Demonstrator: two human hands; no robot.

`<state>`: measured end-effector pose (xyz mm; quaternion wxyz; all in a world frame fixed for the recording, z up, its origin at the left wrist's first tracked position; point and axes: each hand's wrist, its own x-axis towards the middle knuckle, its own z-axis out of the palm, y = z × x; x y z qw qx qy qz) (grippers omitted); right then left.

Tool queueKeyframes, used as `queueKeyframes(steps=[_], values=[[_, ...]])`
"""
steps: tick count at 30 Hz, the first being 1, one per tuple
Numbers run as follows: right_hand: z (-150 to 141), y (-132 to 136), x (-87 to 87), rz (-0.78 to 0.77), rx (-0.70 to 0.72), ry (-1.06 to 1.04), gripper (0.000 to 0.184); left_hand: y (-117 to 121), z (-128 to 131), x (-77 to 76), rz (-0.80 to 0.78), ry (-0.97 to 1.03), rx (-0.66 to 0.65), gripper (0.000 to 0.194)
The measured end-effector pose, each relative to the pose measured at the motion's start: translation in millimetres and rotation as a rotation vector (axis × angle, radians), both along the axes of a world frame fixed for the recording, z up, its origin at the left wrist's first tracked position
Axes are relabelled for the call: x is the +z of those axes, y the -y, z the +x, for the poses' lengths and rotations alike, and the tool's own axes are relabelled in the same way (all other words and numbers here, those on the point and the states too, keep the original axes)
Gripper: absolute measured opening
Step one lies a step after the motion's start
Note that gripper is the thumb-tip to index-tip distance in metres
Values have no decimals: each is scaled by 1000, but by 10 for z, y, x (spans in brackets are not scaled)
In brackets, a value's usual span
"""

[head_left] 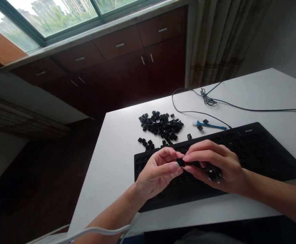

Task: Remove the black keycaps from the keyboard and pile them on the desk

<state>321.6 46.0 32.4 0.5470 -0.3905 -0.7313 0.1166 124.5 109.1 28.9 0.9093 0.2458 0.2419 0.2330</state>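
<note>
Over the keyboard (155,196), my two hands meet at the fingertips around a small black keycap (180,162). My left hand (158,171) is closed, pinching the keycap between thumb and fingers. From the other side, the fingertips of my right hand (218,162) close in against it. Curled in the right palm are black pieces (214,173) with pale shiny ends; I cannot tell their exact kind. Many key positions at the keyboard's left show bare sockets. The hands hide part of its middle.
A heap of black keycaps (160,123) lies behind the keyboard, with several strays nearer its edge. A blue brush (211,125) rests beside loose keycaps. The black cable (252,109) runs across the white table (104,162). A white cord (99,230) crosses by my left forearm.
</note>
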Motion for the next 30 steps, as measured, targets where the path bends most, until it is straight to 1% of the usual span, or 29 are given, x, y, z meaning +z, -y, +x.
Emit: queueKeyframes(steps=[6, 8, 11, 14, 16, 18, 19, 23, 25, 27, 30], values=[[-3, -5, 14, 13, 8, 16, 28, -27, -7, 4, 39, 18, -46, 25], [-4, -15, 8, 14, 30, 46, 26, -90, -45, 15, 108, -11, -100, 26], [-11, -26, -29, 2, 73, 102, 23, -181, -164, 39, 270, -109, -185, 27], [-37, -14, -82, -31, 113, 150, 21, -152, -331, 61, 408, -233, -165, 26], [-66, 10, -110, -51, 149, 192, 23, -39, -437, 69, 472, -304, -126, 26], [-96, 39, -127, -45, 180, 245, 24, 127, -518, 70, 541, -373, -64, 27], [-108, 54, -134, -35, 187, 272, 22, 220, -548, 67, 582, -413, -16, 26], [-131, 95, -168, -3, 167, 398, 15, 567, -599, 49, 775, -603, 246, 23], [-133, 108, -197, 4, 162, 456, 14, 697, -600, 48, 847, -692, 323, 24], [-143, 123, -225, 20, 173, 492, 15, 793, -592, 54, 881, -746, 363, 26], [-176, 156, -252, 45, 211, 532, 17, 882, -578, 45, 874, -764, 441, 30]])
